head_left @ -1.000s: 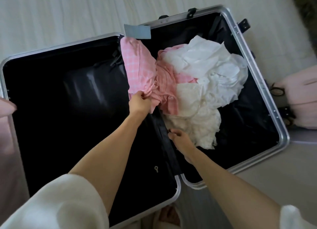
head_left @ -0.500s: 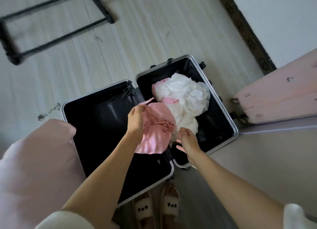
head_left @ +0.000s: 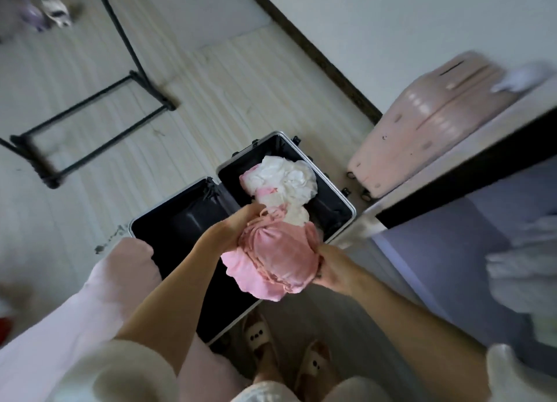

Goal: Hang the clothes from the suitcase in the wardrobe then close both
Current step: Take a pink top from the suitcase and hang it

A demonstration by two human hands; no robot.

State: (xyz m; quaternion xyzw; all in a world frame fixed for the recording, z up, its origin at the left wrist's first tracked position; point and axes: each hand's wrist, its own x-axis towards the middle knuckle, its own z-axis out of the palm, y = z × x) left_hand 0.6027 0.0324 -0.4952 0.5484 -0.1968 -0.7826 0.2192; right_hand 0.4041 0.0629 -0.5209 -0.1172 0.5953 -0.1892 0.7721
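A black suitcase (head_left: 349, 210) with a silver rim lies open flat on the floor. Its right half holds a heap of white and pink clothes (head_left: 283, 180); its left half is bare. A bunched pink garment (head_left: 277, 260) hangs in the air above the suitcase's near edge. My left hand (head_left: 232, 230) grips its upper left part. My right hand (head_left: 334, 269) holds its right side, fingers curled into the cloth. The wardrobe (head_left: 470, 166) shows at the right, with a dark top edge and a purple inside.
A pink hard-shell suitcase (head_left: 428, 121) leans by the wall at the right. A black metal rack base (head_left: 90, 124) stands on the pale wood floor at the left. White clothes (head_left: 524, 269) hang blurred inside the wardrobe. My slippered feet (head_left: 283, 353) stand at the suitcase's near edge.
The view rose and pulled back from the suitcase. My left hand lifted the pink garment out of the pile, and my right hand came up from the suitcase and took its right side.
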